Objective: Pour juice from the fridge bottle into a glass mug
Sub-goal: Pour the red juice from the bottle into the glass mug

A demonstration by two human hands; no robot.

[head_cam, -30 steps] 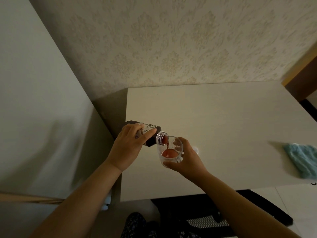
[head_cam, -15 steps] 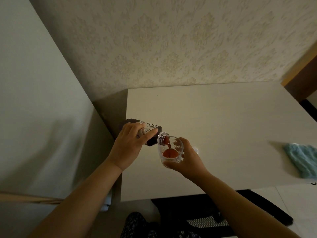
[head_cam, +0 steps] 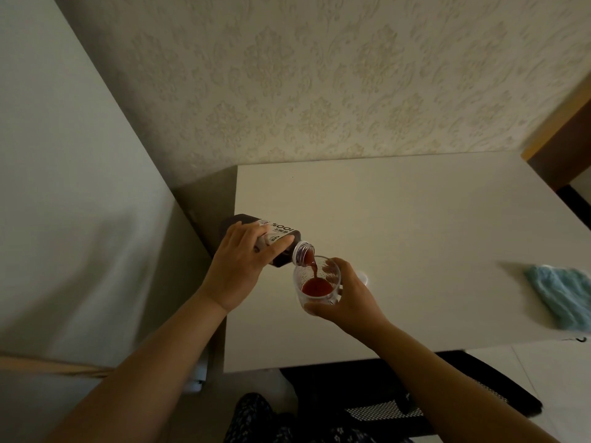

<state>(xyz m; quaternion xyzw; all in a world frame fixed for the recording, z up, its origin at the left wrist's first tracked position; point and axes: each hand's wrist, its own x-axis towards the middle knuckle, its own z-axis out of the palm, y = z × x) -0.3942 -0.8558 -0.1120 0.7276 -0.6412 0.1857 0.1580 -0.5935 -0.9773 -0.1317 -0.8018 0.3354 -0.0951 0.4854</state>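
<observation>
Left hand (head_cam: 238,270): wrapped around bottle (head_cam: 277,243), tipped nearly flat, neck just over the mug rim.
Right hand (head_cam: 347,294): gripping mug (head_cam: 316,279), held above table (head_cam: 415,235).
Juice (head_cam: 316,286): thin red stream, low pool in mug.
Advice: keep the tilt shallow, the neck centred, the mug level; ease upright before the level nears the rim.
Cloth (head_cam: 566,295): far right, well apart.

The bottle (head_cam: 281,247) is dark with a white label printed in black (it reads 100%). Red juice (head_cam: 316,286) shows in the clear mug (head_cam: 317,284). The table (head_cam: 415,231) is plain off-white. A cloth (head_cam: 564,297) on it is pale blue-green. The wall (head_cam: 319,75) carries cream damask relief. Dark trousers (head_cam: 256,420) bear small light flowers.
</observation>
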